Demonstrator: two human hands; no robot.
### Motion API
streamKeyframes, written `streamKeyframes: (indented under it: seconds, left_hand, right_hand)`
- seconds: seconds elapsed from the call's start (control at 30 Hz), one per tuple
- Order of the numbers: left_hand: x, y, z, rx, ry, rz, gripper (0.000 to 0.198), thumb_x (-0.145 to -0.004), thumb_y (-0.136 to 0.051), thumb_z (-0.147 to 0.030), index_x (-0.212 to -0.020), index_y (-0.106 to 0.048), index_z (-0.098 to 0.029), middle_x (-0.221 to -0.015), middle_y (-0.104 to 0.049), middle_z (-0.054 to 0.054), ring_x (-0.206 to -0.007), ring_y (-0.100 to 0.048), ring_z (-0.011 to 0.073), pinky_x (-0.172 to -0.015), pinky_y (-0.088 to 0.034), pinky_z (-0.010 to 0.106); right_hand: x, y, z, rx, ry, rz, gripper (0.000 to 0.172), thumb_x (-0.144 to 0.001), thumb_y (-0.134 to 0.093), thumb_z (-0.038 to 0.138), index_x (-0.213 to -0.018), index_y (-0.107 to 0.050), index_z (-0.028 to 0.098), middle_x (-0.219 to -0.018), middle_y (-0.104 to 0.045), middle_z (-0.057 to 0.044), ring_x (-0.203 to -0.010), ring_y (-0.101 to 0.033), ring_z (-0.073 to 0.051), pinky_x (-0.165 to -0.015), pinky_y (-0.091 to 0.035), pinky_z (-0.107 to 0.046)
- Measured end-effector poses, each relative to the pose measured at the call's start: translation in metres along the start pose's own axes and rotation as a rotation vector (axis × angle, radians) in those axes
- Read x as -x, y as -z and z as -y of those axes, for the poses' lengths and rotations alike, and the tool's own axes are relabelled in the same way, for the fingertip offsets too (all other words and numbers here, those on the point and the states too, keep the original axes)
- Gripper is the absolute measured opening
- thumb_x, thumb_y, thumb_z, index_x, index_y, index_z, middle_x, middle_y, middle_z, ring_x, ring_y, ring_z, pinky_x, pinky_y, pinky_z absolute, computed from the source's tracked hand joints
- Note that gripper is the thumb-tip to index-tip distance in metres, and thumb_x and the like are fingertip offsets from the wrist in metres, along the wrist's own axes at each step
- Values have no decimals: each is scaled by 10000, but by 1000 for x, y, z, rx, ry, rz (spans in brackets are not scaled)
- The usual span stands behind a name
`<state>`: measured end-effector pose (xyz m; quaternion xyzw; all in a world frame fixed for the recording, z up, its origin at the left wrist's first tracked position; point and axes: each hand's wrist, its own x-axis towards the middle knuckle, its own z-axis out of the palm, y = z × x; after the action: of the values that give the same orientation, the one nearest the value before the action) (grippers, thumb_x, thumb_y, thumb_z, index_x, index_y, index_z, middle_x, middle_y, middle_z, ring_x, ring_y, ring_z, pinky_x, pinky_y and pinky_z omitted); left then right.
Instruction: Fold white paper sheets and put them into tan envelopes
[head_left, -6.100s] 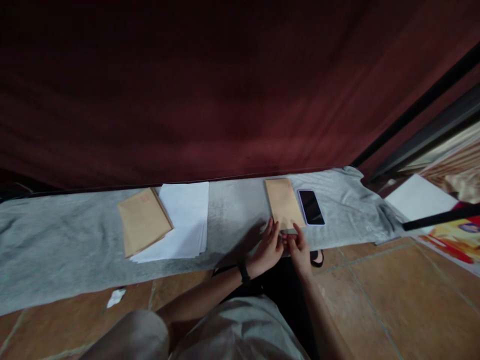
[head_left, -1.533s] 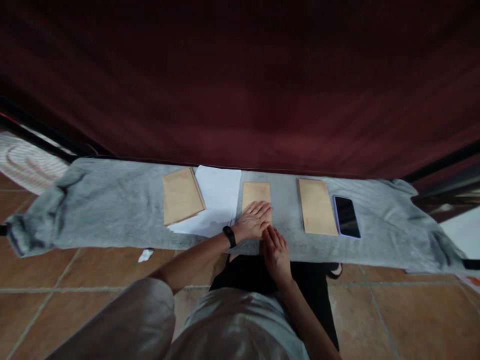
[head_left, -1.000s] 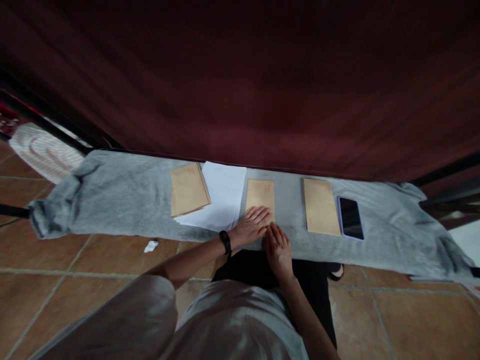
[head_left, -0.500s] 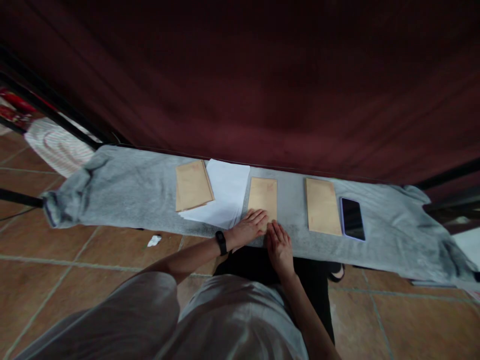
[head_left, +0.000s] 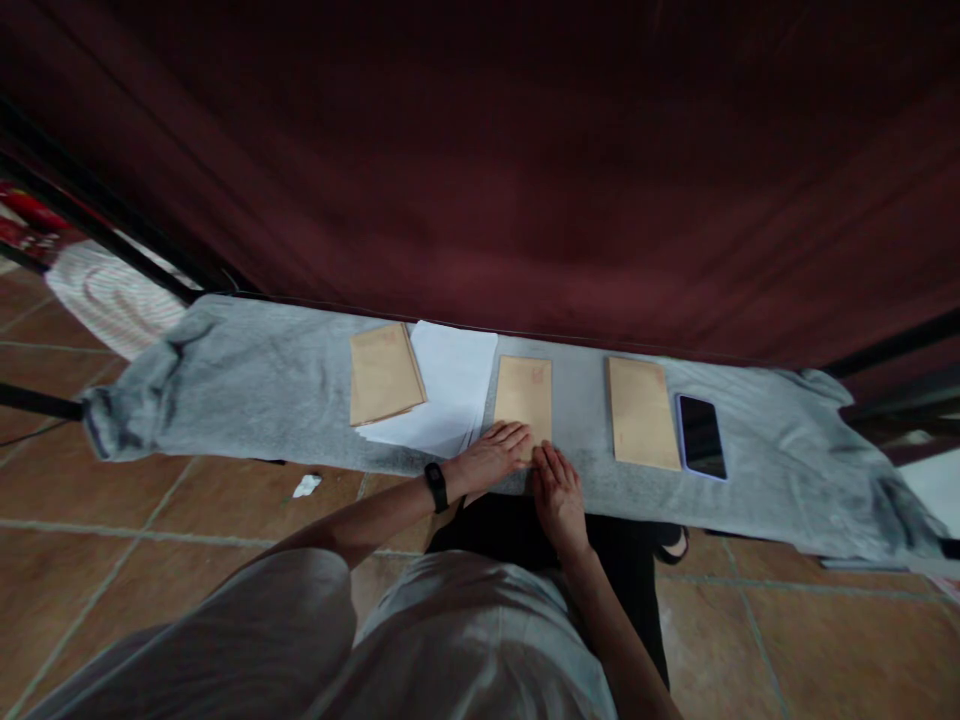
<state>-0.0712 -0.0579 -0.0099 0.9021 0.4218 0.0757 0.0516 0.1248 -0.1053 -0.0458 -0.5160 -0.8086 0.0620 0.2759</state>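
Observation:
A tan paper envelope (head_left: 523,385) with faint print near its far end lies flat on the grey cloth in front of me. My left hand (head_left: 491,455), with a black band on its wrist, lies over the near left part of the envelope, fingers stretched out. At the near right corner, my right hand (head_left: 557,490) rests with its fingertips on the envelope's edge, fingers a little bent and slightly apart. The two hands are close together and cover the near end, so any fold there is hidden.
Left of the envelope are white paper sheets (head_left: 456,380), partly under a tan envelope stack (head_left: 384,375). To the right lie more tan envelopes (head_left: 643,412) beside a phone (head_left: 702,437). Grey cloth (head_left: 255,380) covers the bench, and a dark red curtain (head_left: 480,220) hangs behind.
Both hands stay in nearly the same place on the envelope. The whole view has shifted very slightly; nothing else has visibly moved.

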Motion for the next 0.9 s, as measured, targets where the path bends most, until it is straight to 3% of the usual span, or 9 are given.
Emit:
streamKeyframes:
  seconds: [0.13,0.3,0.53,0.9]
  left_hand:
    - [2,3,1,2,5,27,460,-981,-484,-170,-1439,-450,-134,-1518,-485,134,-1447,-395,219,-1203,-266,381]
    - [1,7,1,36,-3,36,448,-990,-516,-234,-1418,-459,-113,-1510,-487,167,-1441,-405,235,-1201,-278,400]
    - [3,10,6,42,-7,67,417,-966,-486,-128,-1381,-486,-91,-1507,-489,167,-1429,-422,210,-1195,-303,364]
    - [7,10,1,-43,6,97,506,-891,-422,-19,-1385,-457,-122,-1483,-501,190,-1442,-405,223,-1179,-353,411]
  right_hand:
    - [2,1,-4,-31,20,15,432,-1028,-412,203,-1449,-507,201,-1471,-534,-143,-1389,-453,-289,-1080,-441,-498]
    - [6,5,-12,-127,74,35,417,-1004,-426,157,-1383,-574,247,-1452,-555,-111,-1381,-467,-267,-1088,-461,-501]
    - [7,9,-14,-201,77,43,407,-983,-432,128,-1332,-607,242,-1430,-572,-96,-1357,-494,-248,-1137,-427,-517]
    - [2,21,0,-48,91,119,415,-997,-469,205,-1402,-557,235,-1536,-466,-108,-1388,-466,-258,-1156,-391,-498]
